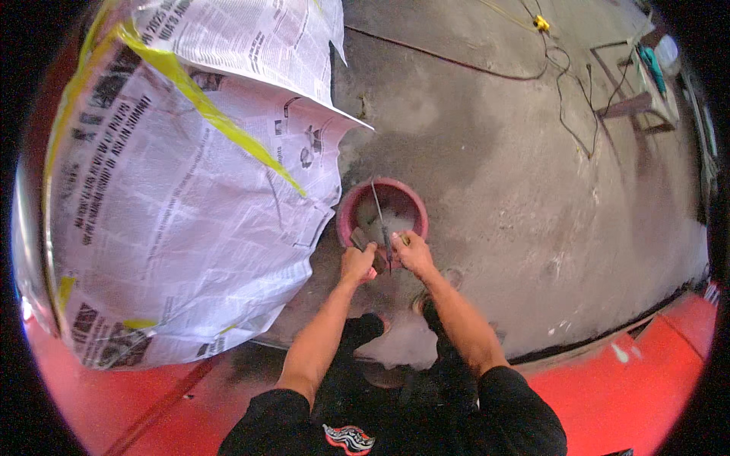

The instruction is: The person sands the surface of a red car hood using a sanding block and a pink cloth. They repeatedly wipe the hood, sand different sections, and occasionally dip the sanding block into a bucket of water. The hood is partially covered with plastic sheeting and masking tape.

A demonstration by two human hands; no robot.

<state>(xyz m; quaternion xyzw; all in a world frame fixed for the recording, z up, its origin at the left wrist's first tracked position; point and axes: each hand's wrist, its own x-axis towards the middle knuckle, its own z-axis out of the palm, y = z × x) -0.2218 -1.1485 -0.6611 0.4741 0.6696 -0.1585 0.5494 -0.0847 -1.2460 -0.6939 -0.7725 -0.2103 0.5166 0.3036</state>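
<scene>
Between my feet stands a round reddish-pink tub, with murky grey liquid or residue inside. My left hand, at its near left rim, is closed on a grey-brown flat piece, perhaps a pad or folded sheet. On the near right rim, my right hand is closed, with a small yellowish bit showing at its fingers; what it holds is not clear. A thin grey rod or cord with a darker lower part runs across the tub between my hands. Whether either hand touches it cannot be told.
To the left is a large surface covered with newspaper sheets and yellow tape. A dark cable crosses the concrete floor to a yellow connector. A metal frame stand is far right. Red panels lie near.
</scene>
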